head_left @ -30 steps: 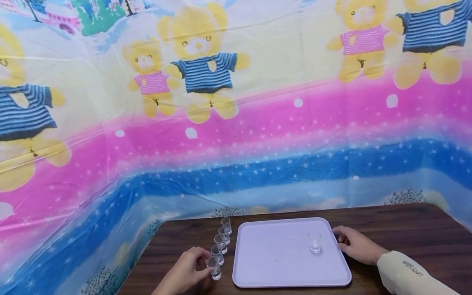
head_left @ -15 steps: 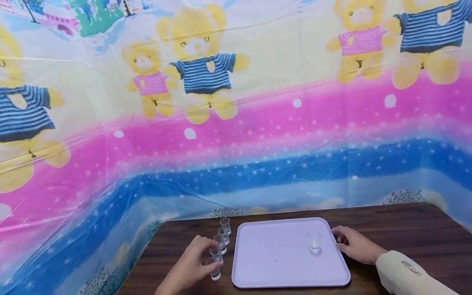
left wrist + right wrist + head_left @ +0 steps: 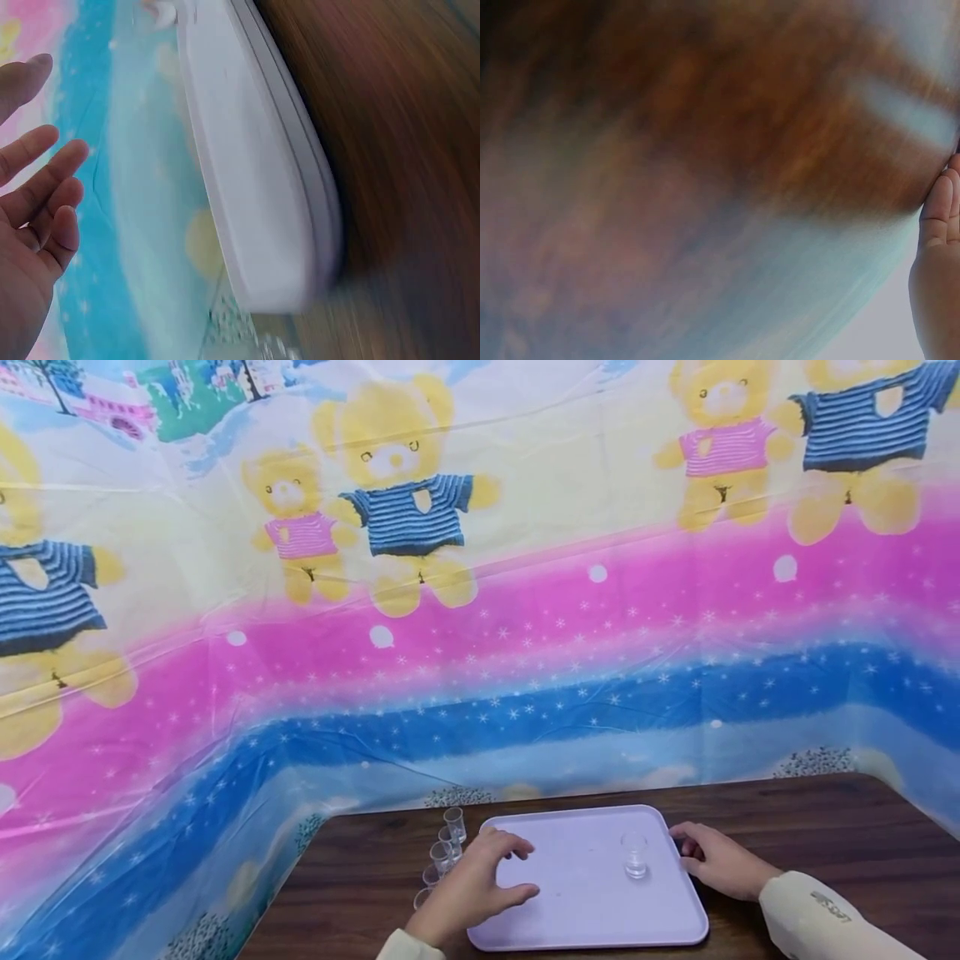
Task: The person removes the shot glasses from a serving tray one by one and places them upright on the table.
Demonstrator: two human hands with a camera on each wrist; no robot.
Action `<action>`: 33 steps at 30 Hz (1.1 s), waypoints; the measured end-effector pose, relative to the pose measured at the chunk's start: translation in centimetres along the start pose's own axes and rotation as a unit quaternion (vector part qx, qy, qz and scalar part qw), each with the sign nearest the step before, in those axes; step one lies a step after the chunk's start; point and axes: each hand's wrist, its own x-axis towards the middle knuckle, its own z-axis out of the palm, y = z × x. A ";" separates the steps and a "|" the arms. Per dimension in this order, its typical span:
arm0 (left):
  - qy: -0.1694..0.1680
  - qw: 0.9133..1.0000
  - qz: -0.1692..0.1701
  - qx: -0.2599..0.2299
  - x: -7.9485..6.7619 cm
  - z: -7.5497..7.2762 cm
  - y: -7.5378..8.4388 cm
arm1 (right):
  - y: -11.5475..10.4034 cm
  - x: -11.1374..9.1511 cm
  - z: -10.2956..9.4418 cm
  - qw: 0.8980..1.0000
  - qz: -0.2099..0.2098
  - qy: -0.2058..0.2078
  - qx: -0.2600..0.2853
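Note:
My left hand (image 3: 476, 885) hovers over the left side of the pale lilac tray (image 3: 585, 927), thumb and fingers spread apart with nothing between them; the left wrist view shows that hand (image 3: 37, 217) spread too. To its left, several small clear shot glasses (image 3: 454, 823) stand upright in a row, the nearer ones partly hidden behind the hand. One more clear shot glass (image 3: 635, 860) stands on the tray's right half. At the tray's right rim my right hand (image 3: 727, 864) rests, fingertips right at the edge, fingers loosely bent. The right wrist view catches only part of this hand (image 3: 939, 262).
The tray lies on a dark wooden table (image 3: 817, 827). Behind and left of the table hangs a cloth backdrop (image 3: 540, 635) printed with bears and bands of pink and blue. In the right wrist view the surroundings are blurred.
My left hand has left the front glasses of the row, where its fingers were around or beside them, and moved right over the tray. The glasses and right hand stay in place.

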 end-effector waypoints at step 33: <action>-0.075 0.993 -0.090 0.013 10.4 10.0 4.3 | 0.0 -0.1 -0.1 1.000 -0.002 0.007 0.001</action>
